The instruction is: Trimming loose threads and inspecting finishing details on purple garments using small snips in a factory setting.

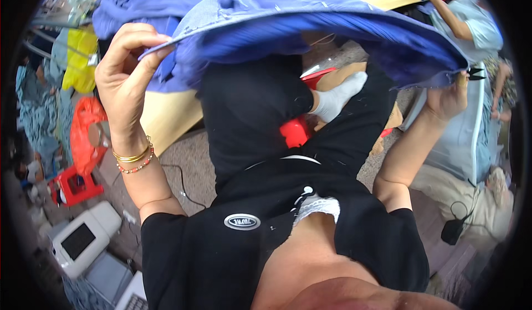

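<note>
A piece of blue cloth (332,30) is stretched across the top of the view, with its edge running from one hand to the other. My left hand (124,66) pinches one end of that edge between thumb and fingers. At the other end, my right hand (448,99) has its raised fingers closed on the cloth's corner. Dark pointed tips, like those of thread snips (476,74), stick out beside the right fingertips; their handle is hidden. Small pale thread ends show along the edge. The cloth hangs above my knees.
More blue cloth (133,10) lies heaped on a tan work surface (172,116). To the left are an orange-red bag (87,135), a red stool (75,185) and a white machine (86,240). A clear bin (454,127) stands right; another person (468,24) works at upper right.
</note>
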Available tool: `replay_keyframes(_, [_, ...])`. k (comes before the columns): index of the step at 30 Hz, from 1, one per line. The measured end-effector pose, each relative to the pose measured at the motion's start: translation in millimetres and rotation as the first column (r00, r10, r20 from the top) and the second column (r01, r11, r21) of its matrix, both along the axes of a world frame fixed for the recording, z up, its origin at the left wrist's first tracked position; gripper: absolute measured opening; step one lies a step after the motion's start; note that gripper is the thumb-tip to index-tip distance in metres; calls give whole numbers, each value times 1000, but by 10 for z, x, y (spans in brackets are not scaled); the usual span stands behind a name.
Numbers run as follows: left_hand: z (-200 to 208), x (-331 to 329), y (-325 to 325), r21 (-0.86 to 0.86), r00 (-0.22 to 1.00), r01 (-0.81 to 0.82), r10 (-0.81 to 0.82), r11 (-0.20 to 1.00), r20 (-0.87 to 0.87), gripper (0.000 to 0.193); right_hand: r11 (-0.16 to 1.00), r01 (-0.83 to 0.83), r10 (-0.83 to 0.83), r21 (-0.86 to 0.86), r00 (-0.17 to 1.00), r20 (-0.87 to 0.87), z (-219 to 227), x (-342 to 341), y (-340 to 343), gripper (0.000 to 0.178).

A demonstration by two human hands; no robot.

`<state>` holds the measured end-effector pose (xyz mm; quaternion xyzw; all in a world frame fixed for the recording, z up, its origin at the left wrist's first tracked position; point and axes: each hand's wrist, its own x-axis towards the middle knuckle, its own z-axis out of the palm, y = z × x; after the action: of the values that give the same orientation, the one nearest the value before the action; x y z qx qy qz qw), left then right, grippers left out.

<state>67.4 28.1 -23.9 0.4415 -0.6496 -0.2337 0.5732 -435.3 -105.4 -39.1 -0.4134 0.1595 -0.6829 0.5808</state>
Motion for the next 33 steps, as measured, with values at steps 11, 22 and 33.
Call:
replay_keyframes(11, [-873,-416,696,-79,925,-285,296,955,240,28,911,-67,398,407,398,-827,-1186,-273,213,15])
replay_keyframes(22, [-968,-544,687,253,869,-181,275,950,-411,30,938,-138,346,318,333,-877,-894,671,454,38])
replay_keyframes(33, [-895,-461,638,186,943,-303,323,935,-86,41,993,-33,114,110,420,-900,-417,1450,580,33])
